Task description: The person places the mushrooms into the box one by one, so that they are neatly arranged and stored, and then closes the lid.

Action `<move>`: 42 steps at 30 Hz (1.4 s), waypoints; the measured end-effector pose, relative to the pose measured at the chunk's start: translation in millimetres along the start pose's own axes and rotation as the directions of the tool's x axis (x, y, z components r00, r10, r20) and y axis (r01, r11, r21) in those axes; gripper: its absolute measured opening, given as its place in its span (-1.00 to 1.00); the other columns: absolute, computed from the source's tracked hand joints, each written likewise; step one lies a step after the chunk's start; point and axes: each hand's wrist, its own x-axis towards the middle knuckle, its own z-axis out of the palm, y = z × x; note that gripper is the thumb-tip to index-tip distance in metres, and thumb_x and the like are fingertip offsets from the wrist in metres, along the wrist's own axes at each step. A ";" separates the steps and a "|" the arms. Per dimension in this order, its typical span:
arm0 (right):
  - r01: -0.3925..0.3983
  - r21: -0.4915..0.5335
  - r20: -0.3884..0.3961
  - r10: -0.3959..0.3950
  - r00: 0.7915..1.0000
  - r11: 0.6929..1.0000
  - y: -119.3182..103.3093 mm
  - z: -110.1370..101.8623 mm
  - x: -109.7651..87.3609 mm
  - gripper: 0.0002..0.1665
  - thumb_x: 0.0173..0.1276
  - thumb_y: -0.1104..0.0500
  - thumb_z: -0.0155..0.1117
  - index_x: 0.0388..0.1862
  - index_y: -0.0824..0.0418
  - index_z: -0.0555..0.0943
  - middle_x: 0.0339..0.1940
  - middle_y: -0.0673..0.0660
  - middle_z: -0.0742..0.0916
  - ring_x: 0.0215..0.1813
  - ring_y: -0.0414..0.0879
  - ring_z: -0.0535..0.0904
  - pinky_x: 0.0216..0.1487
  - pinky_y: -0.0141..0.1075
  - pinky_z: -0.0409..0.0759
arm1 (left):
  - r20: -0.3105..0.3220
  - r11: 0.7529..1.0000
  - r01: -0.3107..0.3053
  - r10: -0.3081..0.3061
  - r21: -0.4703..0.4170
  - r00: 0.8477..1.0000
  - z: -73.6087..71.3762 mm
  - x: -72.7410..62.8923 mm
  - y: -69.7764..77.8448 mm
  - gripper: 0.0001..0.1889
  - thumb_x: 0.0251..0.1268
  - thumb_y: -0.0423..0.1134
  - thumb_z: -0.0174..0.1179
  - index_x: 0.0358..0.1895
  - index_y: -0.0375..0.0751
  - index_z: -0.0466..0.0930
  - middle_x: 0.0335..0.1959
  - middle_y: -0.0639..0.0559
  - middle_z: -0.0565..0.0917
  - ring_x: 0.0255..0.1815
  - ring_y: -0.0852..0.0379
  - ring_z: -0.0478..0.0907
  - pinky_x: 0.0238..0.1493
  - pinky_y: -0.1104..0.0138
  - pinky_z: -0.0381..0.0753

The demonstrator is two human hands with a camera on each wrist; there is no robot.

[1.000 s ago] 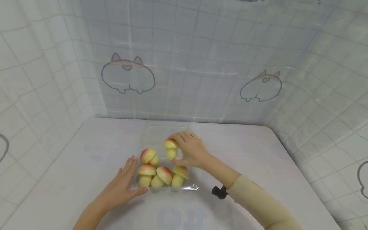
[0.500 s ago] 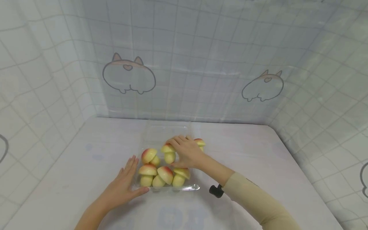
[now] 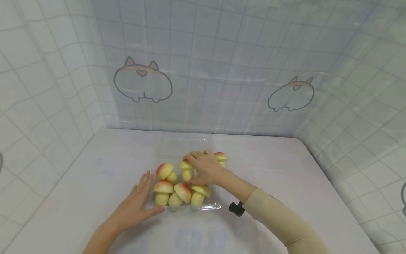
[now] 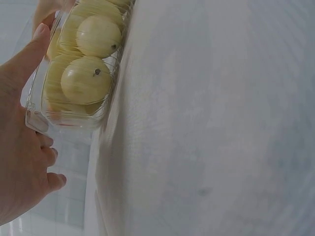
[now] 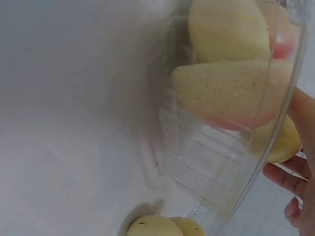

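Observation:
A clear plastic clamshell box holds several yellow toy mushrooms with reddish caps. My right hand reaches into its rear part and grips one toy mushroom by the cap, the stem pointing down; in the right wrist view fingertips show beyond the box wall. Against the box's left side lies my left hand, fingers extended and thumb out along the front left corner. In the left wrist view that thumb touches the rim. The right hand partly hides the box's right side.
The box's transparent lid lies opened toward the back. One more toy mushroom stands on the white table, right of the box. A black wrist camera hangs under the right forearm. Curtains with a grid print enclose the table.
My right hand has lowered slightly toward me and left with its toy mushroom, down into the box. The mushroom outside the box has come into fuller view. My left hand stays put.

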 end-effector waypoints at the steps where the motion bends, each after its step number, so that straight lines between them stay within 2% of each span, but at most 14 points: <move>1: 0.000 0.000 0.008 0.000 1.000 1.000 -0.3 -0.3 0.7 -0.06 -0.03 -0.46 0.36 0.25 -0.02 0.40 0.15 -0.06 0.58 0.11 -0.15 0.52 -0.16 -0.32 0.34 | 0.000 1.000 -0.001 0.001 0.001 1.000 0.1 -0.1 0.0 0.18 0.11 0.31 0.23 0.54 -0.25 -0.31 0.54 -0.30 -0.19 0.53 -0.24 -0.23 0.36 -0.27 -0.05; 6: 0.009 0.019 0.045 -0.009 0.999 1.000 -1.7 -1.0 2.8 -0.08 -0.02 -0.44 0.37 0.27 -0.06 0.41 0.14 -0.09 0.59 0.07 -0.16 0.54 -0.15 -0.32 0.35 | -0.004 1.000 -0.004 0.004 0.007 1.000 -0.5 -0.7 0.7 0.18 0.12 0.31 0.23 0.54 -0.25 -0.31 0.54 -0.31 -0.18 0.53 -0.24 -0.23 0.36 -0.27 -0.04; 12: 0.001 0.022 0.120 -0.003 0.993 1.000 -2.6 -0.8 3.5 -0.12 0.09 -0.35 0.37 0.33 -0.02 0.40 0.11 -0.06 0.61 0.03 -0.18 0.56 -0.14 -0.31 0.39 | -0.016 1.000 -0.014 0.014 0.015 1.000 -2.6 -1.3 3.5 0.17 0.12 0.31 0.23 0.54 -0.31 -0.25 0.53 -0.33 -0.15 0.52 -0.26 -0.20 0.35 -0.27 -0.03; 20: -0.028 0.109 0.117 0.015 0.993 0.994 -1.0 0.6 3.2 -0.23 0.16 -0.25 0.38 0.29 0.01 0.45 0.10 -0.04 0.62 0.08 -0.16 0.56 -0.09 -0.26 0.47 | -0.019 1.000 -0.015 0.016 0.024 1.000 -3.5 0.2 4.3 0.17 0.10 0.29 0.26 0.52 -0.37 -0.21 0.53 -0.33 -0.14 0.52 -0.26 -0.18 0.35 -0.27 -0.02; 26: -0.063 0.191 0.126 0.039 0.991 0.980 1.7 -0.7 0.0 -0.22 0.16 -0.24 0.38 0.31 0.03 0.44 0.16 0.00 0.61 0.16 -0.10 0.53 0.11 -0.14 0.50 | -0.013 1.000 -0.008 0.009 0.025 1.000 -3.2 0.7 4.4 0.16 0.11 0.26 0.27 0.52 -0.38 -0.21 0.53 -0.33 -0.15 0.53 -0.24 -0.19 0.35 -0.26 -0.02; 29: -0.079 0.221 0.089 0.061 0.994 0.972 5.8 -2.6 -4.3 -0.21 0.15 -0.24 0.40 0.30 0.05 0.45 0.16 0.01 0.61 0.17 -0.07 0.54 0.16 -0.09 0.49 | -0.009 1.000 -0.006 0.006 0.023 1.000 -3.7 1.1 4.7 0.17 0.11 0.28 0.26 0.52 -0.37 -0.22 0.53 -0.33 -0.15 0.53 -0.24 -0.20 0.36 -0.26 -0.03; 32: -0.088 0.230 0.011 0.088 0.996 0.969 11.8 -4.7 -10.0 -0.22 0.12 -0.22 0.43 0.26 0.05 0.47 0.09 -0.01 0.64 0.07 -0.08 0.59 0.09 -0.13 0.54 | -0.004 1.000 -0.005 0.005 0.014 1.000 -4.5 1.4 5.2 0.17 0.12 0.27 0.26 0.53 -0.34 -0.24 0.53 -0.33 -0.16 0.53 -0.24 -0.21 0.36 -0.27 -0.04; 35: -0.105 0.232 -0.060 0.122 0.991 0.967 18.4 -5.3 -17.1 -0.25 0.09 -0.20 0.46 0.24 0.02 0.48 0.05 -0.04 0.66 -0.07 -0.14 0.62 -0.01 -0.19 0.58 | -0.003 1.000 -0.006 0.006 0.018 1.000 -4.8 1.5 5.0 0.17 0.12 0.28 0.25 0.53 -0.32 -0.27 0.53 -0.33 -0.16 0.53 -0.24 -0.21 0.36 -0.26 -0.03; 39: -0.117 0.277 -0.110 0.152 0.982 0.954 28.6 -2.8 -25.0 -0.20 0.04 -0.17 0.51 0.24 0.04 0.47 0.04 0.02 0.67 -0.19 -0.19 0.64 -0.06 -0.20 0.58 | -0.006 1.000 -0.009 0.009 0.027 1.000 -4.1 1.8 3.4 0.18 0.12 0.30 0.23 0.54 -0.31 -0.28 0.53 -0.34 -0.15 0.53 -0.25 -0.21 0.35 -0.26 -0.02; 42: -0.120 0.312 -0.137 0.170 0.976 0.942 35.5 -1.4 -30.0 -0.15 0.01 -0.15 0.55 0.26 0.08 0.46 0.02 0.07 0.67 -0.22 -0.14 0.67 -0.07 -0.17 0.59 | -0.008 1.000 -0.011 0.011 0.027 1.000 -3.9 2.1 2.7 0.18 0.12 0.31 0.23 0.54 -0.30 -0.28 0.53 -0.34 -0.15 0.52 -0.26 -0.20 0.35 -0.26 -0.02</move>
